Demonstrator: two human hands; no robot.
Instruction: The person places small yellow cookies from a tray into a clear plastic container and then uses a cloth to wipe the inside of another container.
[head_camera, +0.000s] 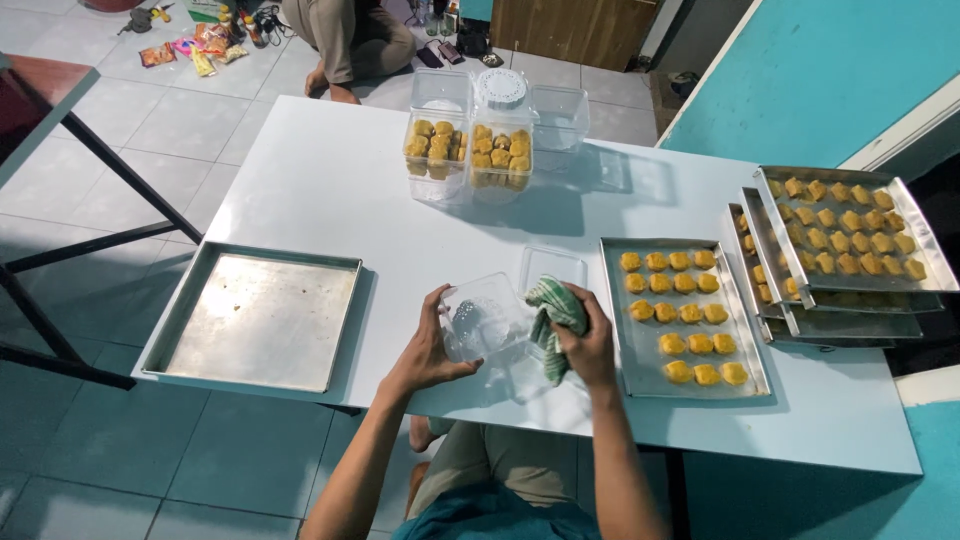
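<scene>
Gripped in the left hand (432, 348), a clear tub (487, 322) is tilted rightward at lower centre; the right hand (590, 345) is closed on a cloth (553, 312) at its rim.

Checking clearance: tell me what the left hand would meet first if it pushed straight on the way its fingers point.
The left hand already grips the clear plastic container; beyond it, probably the striped cloth in the right hand.

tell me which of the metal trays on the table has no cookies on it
The metal tray at the table's left end, beside the left hand: its sheet is bare. The tray right of the right hand and the stacked trays at the far right all carry yellow cookies.
</scene>
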